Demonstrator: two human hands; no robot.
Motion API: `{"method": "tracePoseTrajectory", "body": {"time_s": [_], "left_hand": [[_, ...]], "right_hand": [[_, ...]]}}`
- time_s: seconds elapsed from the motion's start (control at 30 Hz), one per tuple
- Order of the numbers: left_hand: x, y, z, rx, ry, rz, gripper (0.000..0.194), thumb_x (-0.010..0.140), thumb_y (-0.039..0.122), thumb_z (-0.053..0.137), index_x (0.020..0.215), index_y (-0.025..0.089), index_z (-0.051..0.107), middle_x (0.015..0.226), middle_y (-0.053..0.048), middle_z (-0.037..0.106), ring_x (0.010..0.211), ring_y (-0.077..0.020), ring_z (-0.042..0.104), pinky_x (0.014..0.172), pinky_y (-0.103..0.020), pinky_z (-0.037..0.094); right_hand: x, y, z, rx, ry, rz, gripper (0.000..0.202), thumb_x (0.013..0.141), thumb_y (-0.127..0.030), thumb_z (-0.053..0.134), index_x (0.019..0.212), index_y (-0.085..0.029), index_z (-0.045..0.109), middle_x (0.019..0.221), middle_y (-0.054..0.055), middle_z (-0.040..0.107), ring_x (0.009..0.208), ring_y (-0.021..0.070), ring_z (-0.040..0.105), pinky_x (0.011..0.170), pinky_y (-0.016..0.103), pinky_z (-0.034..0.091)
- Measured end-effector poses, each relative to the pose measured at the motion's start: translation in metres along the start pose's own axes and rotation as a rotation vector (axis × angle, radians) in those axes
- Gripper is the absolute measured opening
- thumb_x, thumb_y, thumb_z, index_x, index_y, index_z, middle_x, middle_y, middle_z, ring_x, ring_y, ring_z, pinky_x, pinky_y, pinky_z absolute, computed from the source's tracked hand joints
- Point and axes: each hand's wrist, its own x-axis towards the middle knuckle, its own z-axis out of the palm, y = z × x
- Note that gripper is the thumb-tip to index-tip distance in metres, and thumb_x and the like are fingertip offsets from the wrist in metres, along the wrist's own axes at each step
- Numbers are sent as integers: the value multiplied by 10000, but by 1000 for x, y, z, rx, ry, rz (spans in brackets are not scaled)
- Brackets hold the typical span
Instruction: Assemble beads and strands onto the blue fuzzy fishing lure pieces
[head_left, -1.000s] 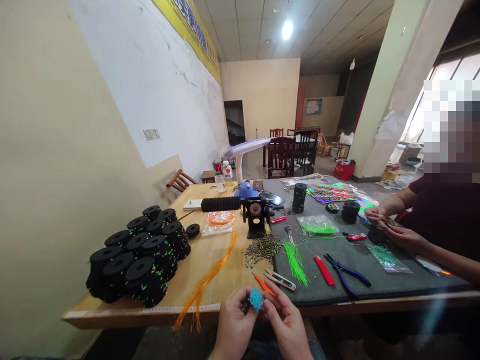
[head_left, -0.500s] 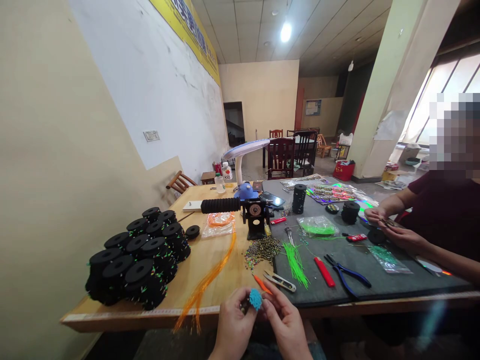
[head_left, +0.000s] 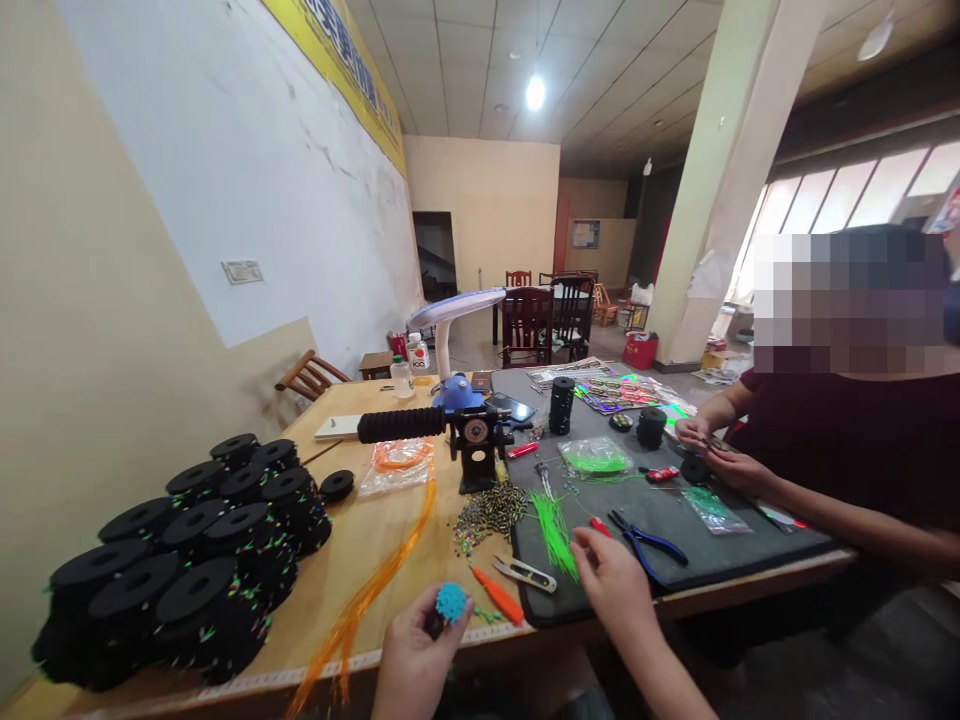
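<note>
My left hand is closed around a small turquoise thing with a knobbly round head; what lies below its head is hidden by my fingers. My right hand reaches over the grey mat, its fingers apart and nothing visible in them. Its fingertips are beside a bunch of bright green strands, and the hand partly covers a red stick-like thing. Whether it touches either, I cannot tell. Between my hands lie an orange pointed tool and thread snips.
Stacked black foam spools fill the table's left. A black-handled hand-crank device stands mid-table behind a pile of small beads. Blue-handled pliers lie on the mat. At right, another person's hands hold something small.
My right hand has left the turquoise thing and moved right to the green strands. My left hand still holds it. The orange tool now lies on the table; the view has turned right.
</note>
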Motion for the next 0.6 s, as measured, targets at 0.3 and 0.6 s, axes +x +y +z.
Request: {"method": "tracePoseTrajectory", "body": {"time_s": [0.3,0.6], "left_hand": [[8,7,-6,-69,62,17,307,682,431,741,664,134,665,616,-32,661,614,-174,600,603,-249,508],[13,17,-6,-34,38,58,262,730,389,698,663,149,617,611,-10,606,608,-155,556,597,-233,465]], "right_hand": [[45,30,-18,-603,-149,51,181,818,-114,489,801,-106,669,844,192,697,766,280,670,663,327,430],[-5,-30,23,752,-306,216,262,809,-473,499,760,-217,525,540,-56,504,440,107,443,441,206,356]]}}
